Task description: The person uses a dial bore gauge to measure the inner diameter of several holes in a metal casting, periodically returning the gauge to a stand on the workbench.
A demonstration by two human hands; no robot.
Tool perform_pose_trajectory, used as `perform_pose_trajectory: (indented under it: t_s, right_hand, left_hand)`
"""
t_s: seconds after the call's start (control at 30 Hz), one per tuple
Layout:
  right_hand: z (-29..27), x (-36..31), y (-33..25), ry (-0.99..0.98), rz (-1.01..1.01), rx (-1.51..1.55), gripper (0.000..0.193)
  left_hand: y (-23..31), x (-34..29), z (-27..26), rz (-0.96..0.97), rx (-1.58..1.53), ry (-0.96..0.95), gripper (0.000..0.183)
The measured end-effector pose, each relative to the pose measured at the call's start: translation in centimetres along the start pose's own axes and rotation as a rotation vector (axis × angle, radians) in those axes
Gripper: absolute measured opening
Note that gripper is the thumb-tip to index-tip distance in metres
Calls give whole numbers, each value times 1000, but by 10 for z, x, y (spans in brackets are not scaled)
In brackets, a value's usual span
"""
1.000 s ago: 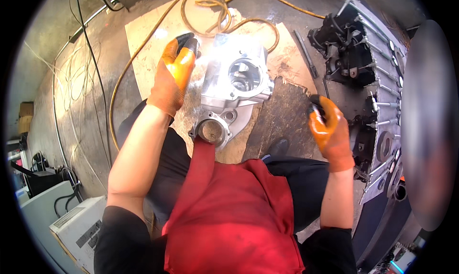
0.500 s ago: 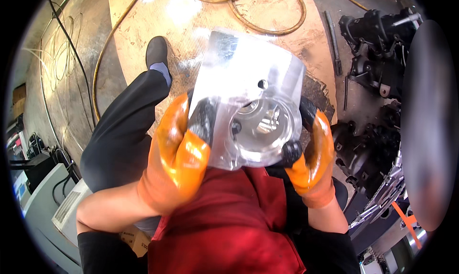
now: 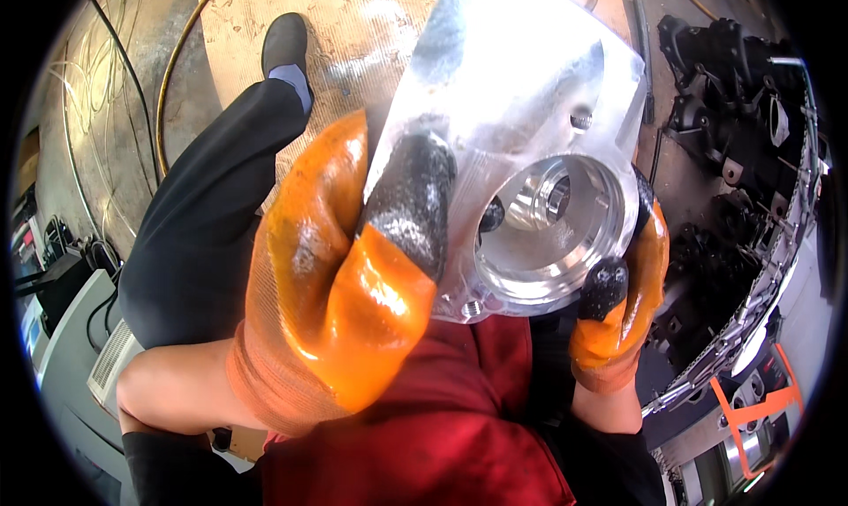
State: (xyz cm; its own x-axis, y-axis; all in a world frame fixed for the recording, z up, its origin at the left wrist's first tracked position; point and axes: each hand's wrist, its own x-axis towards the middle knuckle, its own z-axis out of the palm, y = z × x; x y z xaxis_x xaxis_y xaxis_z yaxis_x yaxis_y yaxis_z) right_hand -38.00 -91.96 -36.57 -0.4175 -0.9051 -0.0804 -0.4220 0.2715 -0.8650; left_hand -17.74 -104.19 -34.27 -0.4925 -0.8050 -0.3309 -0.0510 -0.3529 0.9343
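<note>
A shiny machined aluminium block (image 3: 503, 91) is held up in front of my red apron (image 3: 415, 409). It has a large round bore at its near right corner, a small hole above that, and a threaded hole at the near edge. My left hand (image 3: 344, 276), in an orange glove with black fingertips, grips the block's left side with the thumb on the upper face; its other fingers are mostly hidden behind. My right hand (image 3: 623, 294), gloved alike, clasps the right side beside the bore, with a black fingertip against the rim.
Several black cast housings (image 3: 724, 117) lie to the right, by a curved metal edge (image 3: 777, 303). An orange frame (image 3: 751, 409) is at the lower right. Cardboard (image 3: 353, 46) covers the floor ahead, with a hose (image 3: 172, 91) along its left. A grey cabinet (image 3: 66, 356) stands at left.
The block has come closer to the view and shifted right, both hands still holding it. Its bore now shows more of its inside. The view has also turned slightly.
</note>
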Motion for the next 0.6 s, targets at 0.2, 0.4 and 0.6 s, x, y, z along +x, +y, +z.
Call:
perform_pose_trajectory:
  t_s: [0.2, 0.4, 0.6]
  right_hand:
    - [0, -4, -7, -55, 21, 41, 75]
    - [19, -5, -2, 73, -22, 240, 77]
    - [4, -7, -7, 101, 111, -28, 80]
  left_hand:
    - [3, 0, -10, 94, -163, -86, 44]
    - [10, 0, -27, 200, 300, -249, 51]
    - [2, -4, -24, 135, 220, -226, 47]
